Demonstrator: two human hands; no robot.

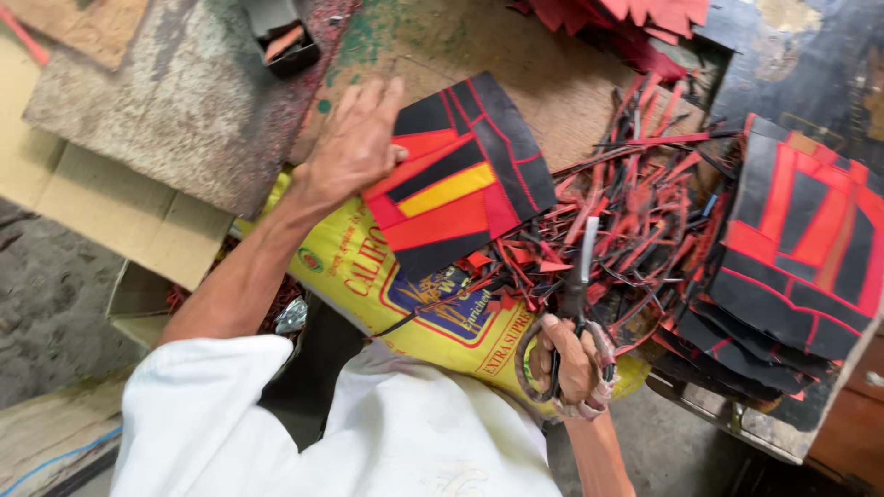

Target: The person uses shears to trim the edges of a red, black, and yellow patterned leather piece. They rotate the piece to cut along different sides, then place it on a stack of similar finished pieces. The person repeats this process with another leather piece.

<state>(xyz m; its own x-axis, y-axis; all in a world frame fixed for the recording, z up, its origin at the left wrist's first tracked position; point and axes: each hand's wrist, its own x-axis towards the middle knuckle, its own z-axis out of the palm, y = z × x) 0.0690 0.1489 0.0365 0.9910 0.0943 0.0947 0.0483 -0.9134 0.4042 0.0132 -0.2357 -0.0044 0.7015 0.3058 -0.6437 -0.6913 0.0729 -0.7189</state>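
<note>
My left hand (354, 143) grips the left edge of a patchwork piece (460, 179) made of black, red and yellow strips, holding it above the worktable. My right hand (569, 364) is closed around the handles of large metal scissors (580, 285), whose blades point up toward a heap of red and black offcut strips (635, 202). The scissors sit just below and right of the patchwork piece, apart from it.
A stack of similar black-and-red patchwork pieces (801, 248) lies at the right. A yellow printed sack (433, 313) hangs over the table's front edge. Cardboard (110, 198) and a worn board (184, 101) lie at the left, with red fabric (626, 18) at the back.
</note>
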